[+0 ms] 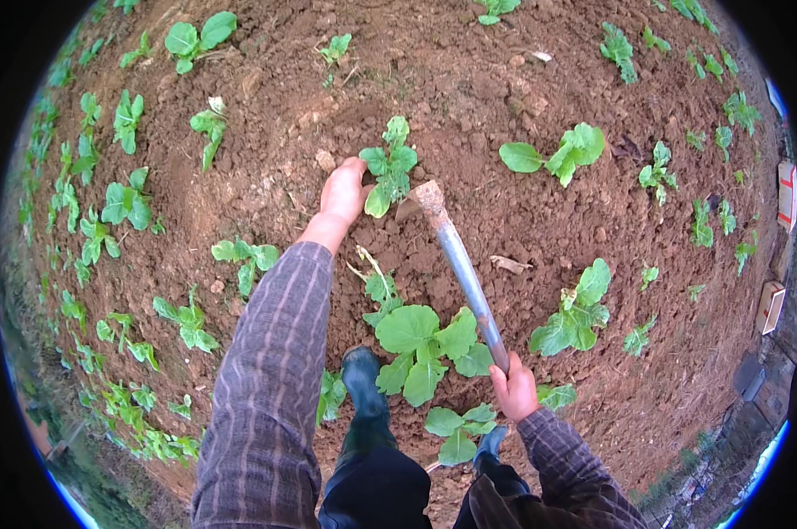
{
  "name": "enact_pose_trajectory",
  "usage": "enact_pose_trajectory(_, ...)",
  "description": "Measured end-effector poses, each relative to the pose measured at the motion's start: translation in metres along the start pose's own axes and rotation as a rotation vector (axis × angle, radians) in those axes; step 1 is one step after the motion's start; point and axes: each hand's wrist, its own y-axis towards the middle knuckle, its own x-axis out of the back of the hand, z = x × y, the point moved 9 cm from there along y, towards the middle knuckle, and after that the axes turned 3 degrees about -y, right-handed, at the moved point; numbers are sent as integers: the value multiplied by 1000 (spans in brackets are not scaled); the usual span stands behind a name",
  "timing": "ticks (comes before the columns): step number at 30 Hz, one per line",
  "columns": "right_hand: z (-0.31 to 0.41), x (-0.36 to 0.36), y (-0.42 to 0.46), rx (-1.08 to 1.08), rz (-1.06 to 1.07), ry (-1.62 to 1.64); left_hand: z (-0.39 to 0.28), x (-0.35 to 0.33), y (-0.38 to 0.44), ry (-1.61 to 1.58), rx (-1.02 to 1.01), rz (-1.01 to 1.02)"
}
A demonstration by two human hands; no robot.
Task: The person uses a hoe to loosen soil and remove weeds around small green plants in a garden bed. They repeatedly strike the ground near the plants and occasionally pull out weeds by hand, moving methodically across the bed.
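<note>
My left hand [344, 192] reaches down to the soil at the left side of a small leafy green plant [391, 165]. Its fingers meet the lower leaves, and the fingertips are partly hidden, so a grip on the plant cannot be made out. In my right hand [516, 389] is the lower end of a hoe's handle [466, 268], a grey-blue shaft. The hoe's blade [409, 209] touches the soil just right of that plant, partly hidden behind the socket. Between the handle and my left sleeve grows a larger broad-leaved plant [419, 344].
My left boot [364, 377] stands beside the larger plant; the right boot [491, 442] is near another leafy plant [459, 430]. A wilted plant [380, 287] lies between. More plants [573, 311] dot the brown soil [272, 132]. Boxes [771, 307] sit at the far right edge.
</note>
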Motion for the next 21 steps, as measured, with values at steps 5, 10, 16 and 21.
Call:
enact_pose_trajectory(5,21,52,-4,88,-70,52,-12,5,-10,45,68,37)
enact_pose_trajectory(10,110,89,81,261,-200,297,-34,14,-26,-128,269,-31)
enact_pose_trajectory(16,165,0,200,47,-143,635,-38,-15,-15,-355,258,129)
enact_pose_trajectory(21,151,-59,159,-124,85,890,-23,-13,-30,-335,231,-145)
